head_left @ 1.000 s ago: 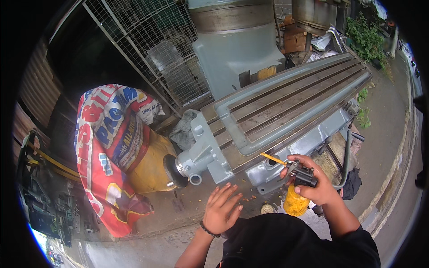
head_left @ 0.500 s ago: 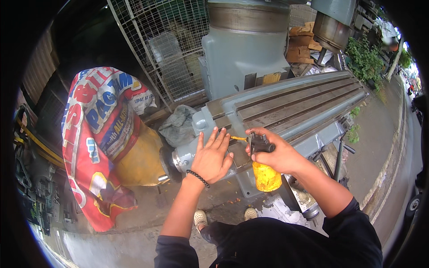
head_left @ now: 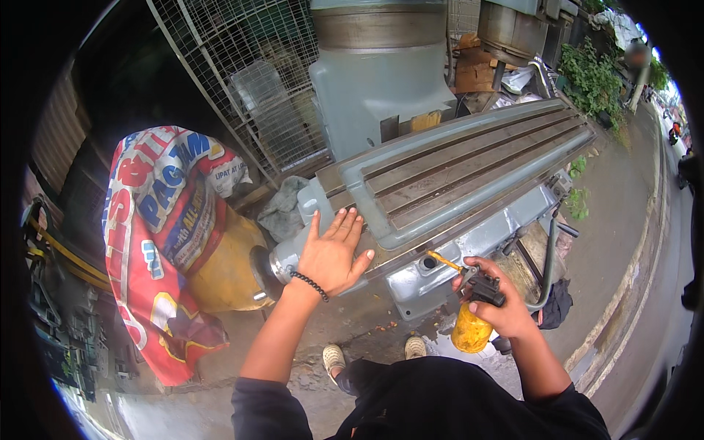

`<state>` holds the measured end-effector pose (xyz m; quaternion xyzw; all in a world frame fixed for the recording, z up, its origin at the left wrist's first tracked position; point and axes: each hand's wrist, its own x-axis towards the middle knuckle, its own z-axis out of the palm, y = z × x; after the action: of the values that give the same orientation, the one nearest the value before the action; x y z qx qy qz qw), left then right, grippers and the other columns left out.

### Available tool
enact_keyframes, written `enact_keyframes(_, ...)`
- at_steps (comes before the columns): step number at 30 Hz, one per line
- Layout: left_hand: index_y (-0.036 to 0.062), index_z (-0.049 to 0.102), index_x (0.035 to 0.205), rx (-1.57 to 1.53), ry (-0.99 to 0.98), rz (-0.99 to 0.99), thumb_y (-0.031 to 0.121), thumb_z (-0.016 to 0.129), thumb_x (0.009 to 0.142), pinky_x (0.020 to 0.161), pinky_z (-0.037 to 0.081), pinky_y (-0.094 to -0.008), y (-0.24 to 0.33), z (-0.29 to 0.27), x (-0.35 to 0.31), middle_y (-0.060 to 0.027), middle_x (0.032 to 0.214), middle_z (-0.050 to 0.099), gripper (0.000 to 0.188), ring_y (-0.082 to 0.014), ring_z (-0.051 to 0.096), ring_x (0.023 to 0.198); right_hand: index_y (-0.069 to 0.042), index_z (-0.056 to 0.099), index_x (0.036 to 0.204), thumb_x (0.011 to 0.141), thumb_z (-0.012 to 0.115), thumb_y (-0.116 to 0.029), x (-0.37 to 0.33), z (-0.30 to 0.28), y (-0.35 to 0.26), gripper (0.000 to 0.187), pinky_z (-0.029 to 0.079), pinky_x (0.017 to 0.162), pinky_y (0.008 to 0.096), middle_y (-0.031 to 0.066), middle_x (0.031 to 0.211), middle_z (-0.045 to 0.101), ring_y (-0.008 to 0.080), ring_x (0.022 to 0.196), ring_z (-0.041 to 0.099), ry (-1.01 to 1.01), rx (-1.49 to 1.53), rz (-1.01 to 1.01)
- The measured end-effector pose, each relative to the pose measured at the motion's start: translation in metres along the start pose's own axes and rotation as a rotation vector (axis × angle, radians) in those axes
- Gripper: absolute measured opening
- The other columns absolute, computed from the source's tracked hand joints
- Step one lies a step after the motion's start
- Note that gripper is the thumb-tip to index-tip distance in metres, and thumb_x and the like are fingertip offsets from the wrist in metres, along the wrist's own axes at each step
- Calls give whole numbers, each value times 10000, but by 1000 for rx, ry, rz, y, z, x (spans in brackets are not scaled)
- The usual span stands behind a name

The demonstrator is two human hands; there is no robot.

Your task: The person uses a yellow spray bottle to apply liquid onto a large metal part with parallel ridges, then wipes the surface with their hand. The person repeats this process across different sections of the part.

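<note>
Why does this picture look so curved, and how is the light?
Head view: the fisheye lens bends the kerb; deep shadow left of the wire mesh panel; daylight washed out at upper right; left hand and yellow oil can fairly sharp.

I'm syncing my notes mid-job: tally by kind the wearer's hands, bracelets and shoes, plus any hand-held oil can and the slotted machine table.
Hands: 2, left hand and right hand
Beaded bracelet: 1
Shoes: 2, left shoe and right shoe
Yellow oil can: 1
Slotted machine table: 1
Total: 7
</note>
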<state>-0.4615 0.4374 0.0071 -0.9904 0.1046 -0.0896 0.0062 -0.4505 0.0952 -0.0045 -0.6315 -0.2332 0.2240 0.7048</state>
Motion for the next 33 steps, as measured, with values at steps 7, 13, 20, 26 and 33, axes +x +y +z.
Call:
enact_keyframes(7, -36, 423, 1477, -23, -35, -132, 454, 391, 1017, 1214, 148, -591, 16, 2, 18, -212, 1549, 417, 672, -321, 362, 1468, -63, 404, 1462, 798, 663, 29, -19, 1, 9, 719, 489, 885, 304, 92, 1208, 619, 130, 1006, 591, -19, -2, -12)
enact_keyframes(13, -43, 423, 1475, -68, -46, -169, 479, 371, 1024, 1209, 141, -606, 41, 0, 12, -227, 1552, 404, 691, -322, 359, 1470, -55, 419, 1456, 779, 674, 30, -22, -1, 4, 729, 499, 882, 305, 95, 1230, 626, 137, 1002, 593, -86, 26, -74)
enact_keyframes(20, -39, 484, 1430, -39, -38, -223, 488, 378, 1024, 1196, 181, -619, 36, -9, 7, -208, 1528, 447, 674, -318, 383, 1457, -61, 425, 1457, 777, 672, 39, -27, 2, 18, 730, 494, 893, 304, 86, 1236, 627, 134, 1025, 586, -82, -14, -98)
enact_keyframes(26, 29, 594, 1349, -2, 78, -116, 450, 460, 1002, 1178, 226, -629, 27, -24, 35, -165, 1478, 518, 561, -348, 385, 1446, -61, 417, 1467, 798, 682, 29, -34, -3, 30, 725, 483, 925, 305, 79, 1251, 617, 139, 1093, 579, -81, -21, -51)
enact_keyframes(33, -31, 582, 1333, 99, -80, -70, 384, 505, 945, 1218, 78, -626, 20, -30, 18, -188, 1446, 540, 574, -412, 327, 1463, -59, 393, 1472, 820, 684, -99, -43, -12, 31, 715, 443, 1001, 346, 106, 1246, 615, 207, 1150, 575, -82, -98, -184)
